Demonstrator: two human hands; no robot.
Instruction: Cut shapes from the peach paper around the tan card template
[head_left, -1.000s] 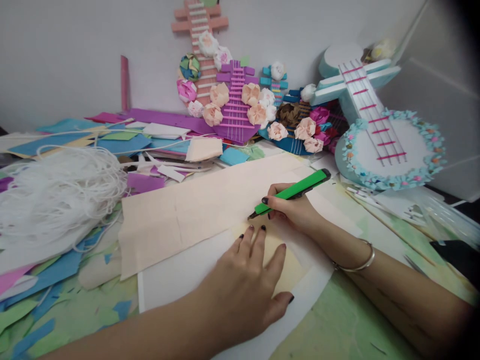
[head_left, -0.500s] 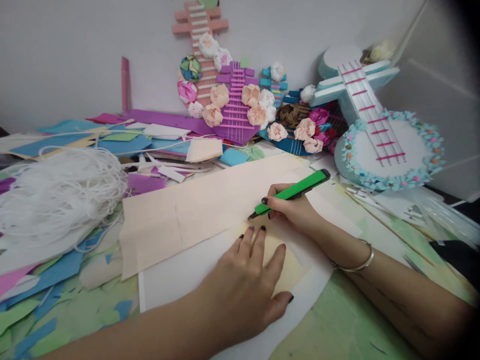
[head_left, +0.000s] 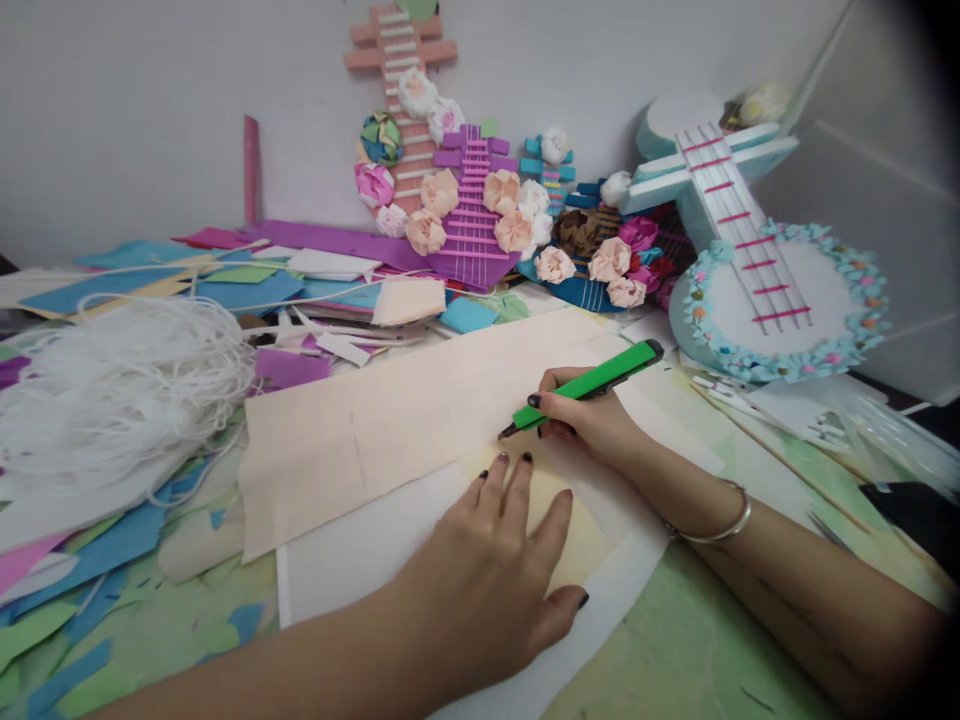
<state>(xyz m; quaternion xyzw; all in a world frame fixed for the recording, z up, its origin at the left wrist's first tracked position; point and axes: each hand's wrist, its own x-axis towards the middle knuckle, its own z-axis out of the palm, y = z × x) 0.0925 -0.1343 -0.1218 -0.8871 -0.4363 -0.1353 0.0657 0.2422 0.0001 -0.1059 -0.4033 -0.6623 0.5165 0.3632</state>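
My right hand (head_left: 589, 425) is closed around a green utility knife (head_left: 611, 372) with a black end. Its dark tip points down and left, at the lower edge of a long cream paper strip (head_left: 300, 450). Flat and with fingers spread, my left hand (head_left: 499, 560) presses on a pale yellow piece (head_left: 581, 525), partly hidden by the palm. Its fingertips lie just below the knife's tip. Under both pieces is a white sheet (head_left: 345, 570).
White cord (head_left: 120, 390) is heaped at the left, among coloured paper scraps (head_left: 97, 560). Along the wall stand flower-trimmed model instruments, a purple one (head_left: 474, 225) among them. A larger pale-blue one (head_left: 795, 300) leans at the right, near a thin stick (head_left: 787, 460).
My right hand and the utility knife have shifted very slightly to the right. My left hand and the papers stay in place.
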